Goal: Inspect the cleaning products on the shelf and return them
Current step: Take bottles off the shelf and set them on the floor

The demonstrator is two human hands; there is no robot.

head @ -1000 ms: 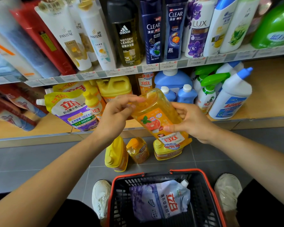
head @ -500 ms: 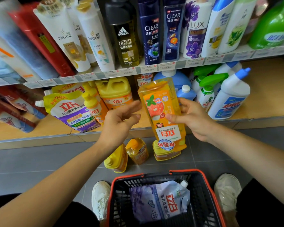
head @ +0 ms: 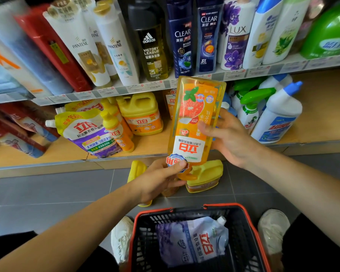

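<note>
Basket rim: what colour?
The basket rim is red-orange, above black mesh walls. It shows best in the head view.

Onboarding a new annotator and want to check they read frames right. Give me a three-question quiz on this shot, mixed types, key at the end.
1. True or false: the orange bottle is held cap end down.
2. What lies in the basket? A) a spray bottle B) a lavender pouch C) a shampoo bottle
3. Which hand holds the bottle's lower end?

Key
1. True: its label reads upside down.
2. B.
3. The left hand; the right hand holds the bottle's middle.
</note>
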